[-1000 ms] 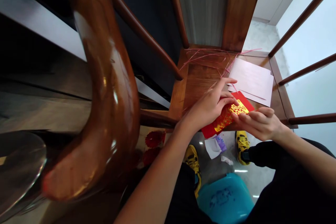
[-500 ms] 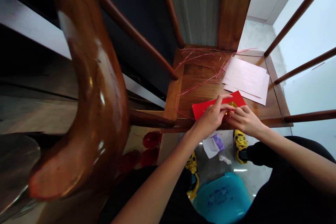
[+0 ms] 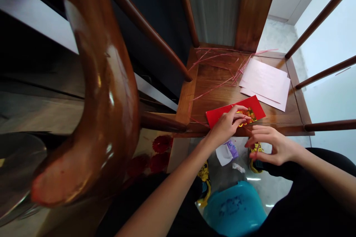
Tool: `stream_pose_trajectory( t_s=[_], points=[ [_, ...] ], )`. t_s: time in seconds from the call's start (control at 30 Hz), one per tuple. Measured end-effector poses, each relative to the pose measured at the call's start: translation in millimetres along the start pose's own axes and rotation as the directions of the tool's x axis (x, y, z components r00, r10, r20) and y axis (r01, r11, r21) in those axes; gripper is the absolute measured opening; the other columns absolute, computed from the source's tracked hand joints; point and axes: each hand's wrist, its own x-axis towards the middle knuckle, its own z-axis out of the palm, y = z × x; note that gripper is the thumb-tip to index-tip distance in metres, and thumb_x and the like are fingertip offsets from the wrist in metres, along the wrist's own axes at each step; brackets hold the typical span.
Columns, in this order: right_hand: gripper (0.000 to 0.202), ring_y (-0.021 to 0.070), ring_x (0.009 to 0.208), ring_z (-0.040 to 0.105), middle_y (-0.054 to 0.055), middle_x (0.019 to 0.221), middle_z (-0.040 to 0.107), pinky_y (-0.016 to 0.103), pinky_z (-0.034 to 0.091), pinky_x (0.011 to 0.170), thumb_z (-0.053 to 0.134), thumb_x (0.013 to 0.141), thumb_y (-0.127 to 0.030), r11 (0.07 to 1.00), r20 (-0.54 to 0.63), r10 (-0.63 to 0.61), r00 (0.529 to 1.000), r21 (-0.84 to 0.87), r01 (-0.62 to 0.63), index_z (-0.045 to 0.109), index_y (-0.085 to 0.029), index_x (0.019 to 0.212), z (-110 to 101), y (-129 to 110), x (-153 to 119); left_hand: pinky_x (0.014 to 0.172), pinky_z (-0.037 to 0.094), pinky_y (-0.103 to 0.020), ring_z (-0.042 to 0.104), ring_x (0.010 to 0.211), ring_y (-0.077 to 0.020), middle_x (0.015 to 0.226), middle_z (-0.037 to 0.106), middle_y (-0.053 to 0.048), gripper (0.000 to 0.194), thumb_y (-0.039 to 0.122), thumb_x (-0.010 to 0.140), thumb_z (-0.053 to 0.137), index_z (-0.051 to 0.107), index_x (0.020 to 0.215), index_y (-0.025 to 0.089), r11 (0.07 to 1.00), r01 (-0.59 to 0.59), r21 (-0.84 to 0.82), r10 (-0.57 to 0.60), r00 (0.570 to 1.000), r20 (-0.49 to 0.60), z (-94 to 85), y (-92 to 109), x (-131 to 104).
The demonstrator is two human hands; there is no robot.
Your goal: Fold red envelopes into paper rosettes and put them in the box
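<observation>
A red envelope (image 3: pixel 218 115) with a gold printed pattern lies at a slant along the front of the wooden chair seat. It may be a small stack. My left hand (image 3: pixel 227 124) rests on it, fingers stretched across the gold part. My right hand (image 3: pixel 268 144) is off the envelope, just past the seat's front edge, fingers curled. A thin reddish string (image 3: pixel 247 130) runs from the envelope's lower edge to those fingers, which seem to hold it. Its exact grip is hard to make out.
Several pink strings (image 3: pixel 215 89) and white paper sheets (image 3: pixel 264 81) lie on the chair seat (image 3: pixel 205 76). A curved wooden armrest (image 3: pixel 111 92) looms at left. Below are a blue plastic basin or stool (image 3: pixel 236 207), a purple tissue packet (image 3: pixel 232 149) and a crumpled tissue (image 3: pixel 238 168).
My right hand has come away from the envelope, down and to the right, and its fingers have spread. More of the gold pattern shows. My left hand stays on the envelope.
</observation>
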Motion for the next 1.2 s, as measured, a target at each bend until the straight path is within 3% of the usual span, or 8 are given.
stream_pose_trajectory(
  t_s=[0.07, 0.13, 0.23, 0.3, 0.53, 0.83, 0.97, 1.2],
  points=[
    [0.053, 0.0201, 0.086, 0.070, 0.008, 0.096, 0.076, 0.034, 0.056, 0.077, 0.064, 0.098, -0.071, 0.963, 0.136, 0.085, 0.987, 0.243, -0.116, 0.076, -0.020, 0.109, -14.7, -7.8, 0.1, 0.098, 0.064, -0.036, 0.081, 0.112, -0.0210, 0.111, 0.085, -0.009, 0.027, 0.009, 0.101, 0.061, 0.060, 0.123, 0.023, 1.000, -0.002, 0.029, 0.001, 1.000, 0.015, 0.3, 1.0, -0.1],
    [0.067, 0.0219, 0.091, 0.073, 0.009, 0.100, 0.078, 0.036, 0.058, 0.083, 0.054, 0.095, -0.082, 0.913, 0.094, 0.132, 0.987, 0.376, -0.158, 0.078, -0.021, 0.109, -25.0, -6.9, 2.3, 0.098, 0.064, -0.036, 0.081, 0.111, -0.0208, 0.111, 0.085, -0.008, 0.028, 0.008, 0.100, 0.061, 0.062, 0.123, 0.024, 0.999, -0.010, 0.050, 0.009, 1.000, 0.023, 0.5, 1.7, -0.2],
    [0.044, 0.0188, 0.086, 0.071, 0.007, 0.103, 0.078, 0.031, 0.057, 0.075, 0.069, 0.098, -0.064, 0.943, -0.247, 0.297, 0.922, 0.229, -0.242, 0.077, -0.023, 0.113, -22.6, 7.5, 9.2, 0.098, 0.064, -0.037, 0.082, 0.108, -0.0213, 0.110, 0.085, -0.008, 0.029, 0.009, 0.099, 0.064, 0.063, 0.125, 0.024, 0.998, -0.020, 0.060, 0.019, 1.000, 0.019, 0.0, 0.3, 0.2],
    [0.035, 0.0165, 0.081, 0.069, 0.006, 0.102, 0.077, 0.029, 0.055, 0.070, 0.080, 0.094, -0.047, 0.955, -0.370, 0.284, 0.885, 0.034, -0.293, 0.076, -0.023, 0.118, -11.3, 19.7, 15.0, 0.099, 0.064, -0.039, 0.082, 0.110, -0.0224, 0.111, 0.085, -0.009, 0.033, 0.008, 0.098, 0.065, 0.063, 0.126, 0.023, 0.996, -0.031, 0.083, 0.030, 0.999, 0.014, -0.9, -2.2, 0.9],
    [0.017, 0.0181, 0.082, 0.071, 0.006, 0.092, 0.076, 0.032, 0.057, 0.076, 0.064, 0.104, -0.026, 0.954, -0.406, 0.133, 0.904, -0.194, -0.227, 0.078, -0.023, 0.095, 15.0, 36.6, 25.3, 0.101, 0.062, -0.039, 0.078, 0.122, -0.0253, 0.122, 0.083, -0.009, 0.038, 0.006, 0.096, 0.066, 0.061, 0.130, 0.022, 0.986, -0.012, 0.165, 0.006, 0.999, 0.035, -2.0, -5.5, 2.1],
    [0.011, 0.0178, 0.077, 0.069, 0.002, 0.085, 0.078, 0.032, 0.052, 0.072, 0.071, 0.092, -0.017, 0.952, -0.549, 0.269, 0.792, 0.026, -0.305, 0.075, -0.023, 0.084, 8.1, 38.2, 52.1, 0.112, 0.058, -0.049, 0.072, 0.131, -0.0300, 0.136, 0.075, -0.012, 0.052, 0.007, 0.093, 0.070, 0.054, 0.139, 0.025, 0.983, 0.023, 0.183, -0.020, 1.000, -0.017, 1.8, -15.9, 5.6],
    [0.008, 0.0171, 0.075, 0.067, 0.002, 0.084, 0.079, 0.032, 0.050, 0.072, 0.072, 0.091, -0.019, 0.946, -0.591, 0.281, 0.756, 0.039, -0.321, 0.076, -0.022, 0.084, 0.6, 31.6, 61.9, 0.128, 0.045, -0.051, 0.050, 0.155, -0.0287, 0.167, 0.048, -0.016, 0.080, 0.000, 0.088, 0.070, 0.037, 0.156, 0.025, 0.980, -0.112, 0.167, 0.123, 0.991, -0.058, 4.4, -22.2, 6.4],
    [0.009, 0.0149, 0.067, 0.061, 0.001, 0.076, 0.076, 0.033, 0.048, 0.067, 0.077, 0.086, -0.028, 0.933, -0.723, 0.298, 0.623, 0.084, -0.349, 0.075, -0.022, 0.079, -19.7, 31.3, 78.8, 0.139, 0.024, -0.058, 0.018, 0.169, -0.0332, 0.178, 0.022, -0.016, 0.111, -0.004, 0.084, 0.076, 0.015, 0.169, 0.033, 0.888, -0.292, 0.356, 0.354, 0.927, -0.121, 6.3, -15.2, 1.5]
  ],
)
